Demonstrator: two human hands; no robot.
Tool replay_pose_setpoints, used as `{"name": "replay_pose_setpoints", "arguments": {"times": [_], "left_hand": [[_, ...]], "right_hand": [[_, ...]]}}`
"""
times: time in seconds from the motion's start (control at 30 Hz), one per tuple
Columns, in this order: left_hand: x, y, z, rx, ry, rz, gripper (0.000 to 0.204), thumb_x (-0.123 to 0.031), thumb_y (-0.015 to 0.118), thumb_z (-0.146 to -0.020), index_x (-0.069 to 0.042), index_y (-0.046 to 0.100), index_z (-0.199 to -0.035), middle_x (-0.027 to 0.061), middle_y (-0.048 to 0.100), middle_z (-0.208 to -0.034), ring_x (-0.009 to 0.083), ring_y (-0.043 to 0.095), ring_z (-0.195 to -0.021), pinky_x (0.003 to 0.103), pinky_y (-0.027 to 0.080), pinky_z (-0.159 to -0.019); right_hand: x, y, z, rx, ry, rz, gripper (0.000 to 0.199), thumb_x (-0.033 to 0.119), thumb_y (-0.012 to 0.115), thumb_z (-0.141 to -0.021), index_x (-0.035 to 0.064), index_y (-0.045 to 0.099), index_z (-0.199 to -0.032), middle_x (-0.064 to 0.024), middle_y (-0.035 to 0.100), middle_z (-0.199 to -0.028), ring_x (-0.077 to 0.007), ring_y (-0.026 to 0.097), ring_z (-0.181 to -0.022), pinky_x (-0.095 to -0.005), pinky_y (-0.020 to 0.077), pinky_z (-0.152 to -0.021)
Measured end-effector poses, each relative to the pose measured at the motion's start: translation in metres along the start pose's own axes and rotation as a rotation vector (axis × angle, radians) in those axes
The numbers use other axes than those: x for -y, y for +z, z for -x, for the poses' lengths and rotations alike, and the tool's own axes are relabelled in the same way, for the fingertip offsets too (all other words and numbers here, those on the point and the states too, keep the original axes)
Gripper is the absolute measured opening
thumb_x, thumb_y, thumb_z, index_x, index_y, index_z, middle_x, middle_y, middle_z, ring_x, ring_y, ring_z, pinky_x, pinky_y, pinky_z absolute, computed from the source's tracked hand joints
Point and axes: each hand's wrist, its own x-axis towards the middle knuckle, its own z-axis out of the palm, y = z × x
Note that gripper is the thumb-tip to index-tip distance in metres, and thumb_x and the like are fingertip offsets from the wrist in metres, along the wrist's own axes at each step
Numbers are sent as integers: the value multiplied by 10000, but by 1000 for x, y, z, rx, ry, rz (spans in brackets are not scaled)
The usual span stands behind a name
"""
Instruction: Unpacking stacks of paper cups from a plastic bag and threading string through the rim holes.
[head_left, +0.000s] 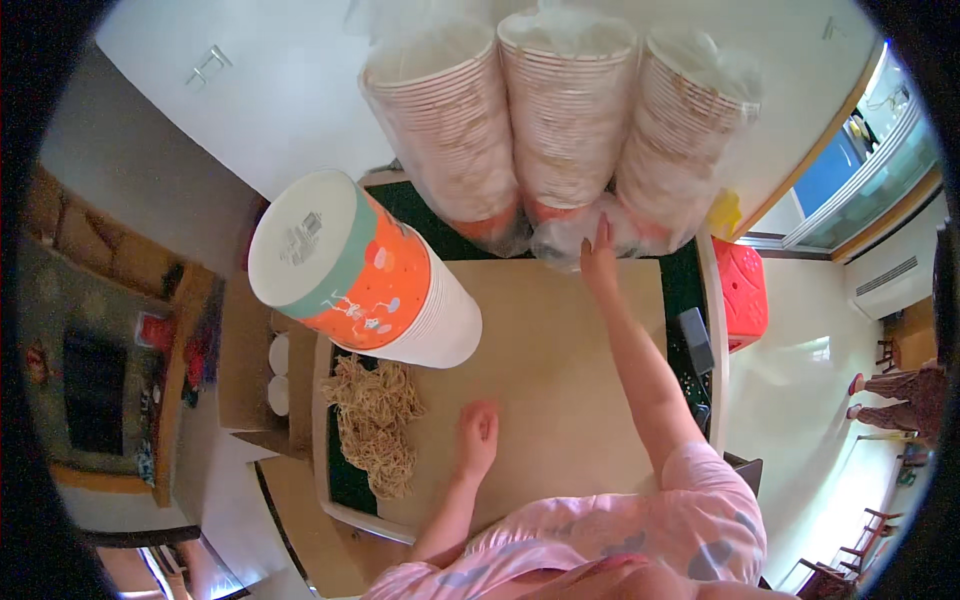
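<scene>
The right hand (600, 255) reaches forward with its fingers against the loose clear plastic (572, 243) at the foot of the middle bagged stack (568, 110) and the right bagged stack (685, 120); whether it pinches that film or only touches it, I cannot tell. The left hand (480, 435) is curled in over the brown board (550, 390), and its palm is hidden, so I cannot tell if it is empty. To handle the film well, I would gather a slack fold between thumb and fingertips, clear of the cup walls, and draw it gently, since these tall columns (all three bags, the left bagged stack (440, 130) included, stand close together) could tip if tugged sideways. Bringing the left hand up to steady a stack low down would probably help. Keep both forearms clear of the unbagged cup stack (380, 290), base upward at the left of the board, beside the tangled straw-coloured strands (372, 430)
</scene>
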Motion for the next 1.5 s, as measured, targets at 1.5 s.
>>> {"name": "replay_pose_setpoints", "arguments": {"times": [1.5], "left_hand": [[-68, 163, -202, 122, 481, 13, 494, 20, 506, -750, -18, 440, -1238, 193, 412, -1301, 362, 382, -1207, 408, 309, -1023]], "right_hand": [[-203, 43, -69, 107, 117, 59, 404, 117, 571, -704, -5, 509, -1083, -211, 558, -1064, -374, 506, -1027, -429, 394, -905]]}}
